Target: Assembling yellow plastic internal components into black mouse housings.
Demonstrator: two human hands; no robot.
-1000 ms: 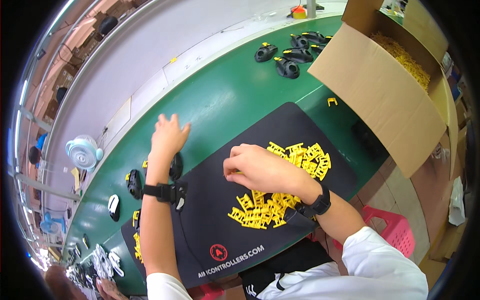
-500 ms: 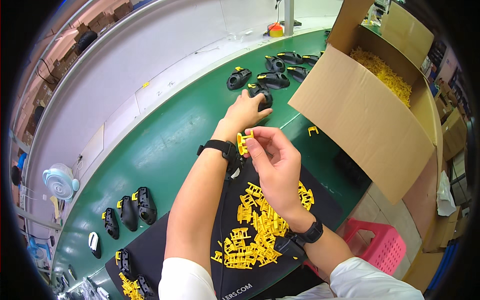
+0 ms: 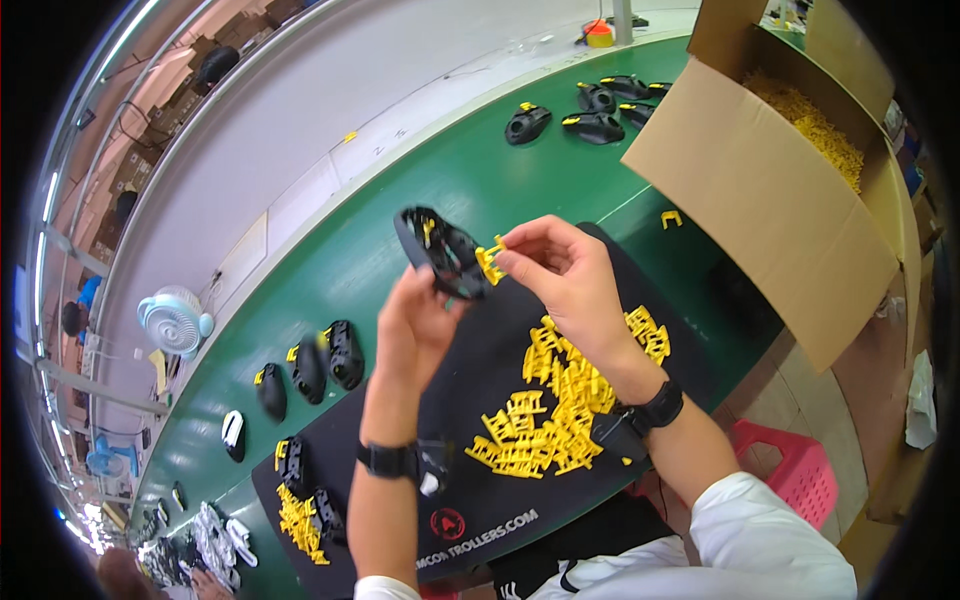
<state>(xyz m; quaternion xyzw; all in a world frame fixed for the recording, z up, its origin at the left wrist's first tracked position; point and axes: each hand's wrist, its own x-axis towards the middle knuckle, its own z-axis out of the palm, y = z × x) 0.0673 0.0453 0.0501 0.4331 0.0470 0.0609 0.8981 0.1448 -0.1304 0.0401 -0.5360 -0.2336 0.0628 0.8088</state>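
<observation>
My left hand (image 3: 418, 322) holds a black plastic shell (image 3: 438, 250) up above the green belt (image 3: 420, 190), tilted with its hollow side toward me. My right hand (image 3: 560, 262) pinches a small yellow plastic clip (image 3: 490, 260) at the shell's right edge. Below the hands lies a black mat (image 3: 500, 500) with a heap of yellow clips (image 3: 560, 400). Both wrists wear black watches.
An open cardboard box (image 3: 770, 190) with yellow clips stands at the right. More black shells (image 3: 590, 110) lie far up the belt, others (image 3: 310, 365) at the left. A small white fan (image 3: 175, 320) sits beyond the belt. A pink basket (image 3: 790, 470) is by my right arm.
My left hand has taken a black shell off the far belt and lifted it toward me. My right hand, with a yellow clip, has come up to the shell.
</observation>
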